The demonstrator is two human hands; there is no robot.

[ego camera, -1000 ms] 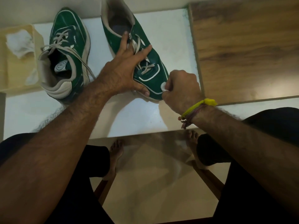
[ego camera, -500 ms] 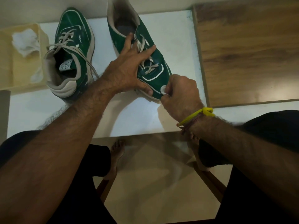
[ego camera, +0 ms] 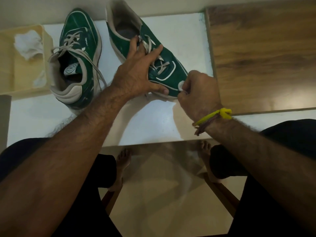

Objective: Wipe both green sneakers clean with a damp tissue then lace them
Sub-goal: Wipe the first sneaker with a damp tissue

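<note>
Two green sneakers with pale laces lie on a white table [ego camera: 150,124]. The right sneaker [ego camera: 172,74] has its toe toward me; my left hand [ego camera: 136,72] presses flat on its laces and side, fingers spread. My right hand [ego camera: 198,93] pinches a small white tissue [ego camera: 180,86] against that sneaker's toe. The left sneaker [ego camera: 80,53] stands apart, heel toward me, its laces loose and trailing.
A cream tray [ego camera: 22,79] at the left edge holds crumpled white tissues [ego camera: 28,43]. A wooden board [ego camera: 263,53] adjoins the table on the right. Below the table edge are my knees, bare feet and the floor.
My right hand with the tissue has shifted slightly along the toe of the right sneaker. My left hand stays pressed on the laces. The view has drifted a little.
</note>
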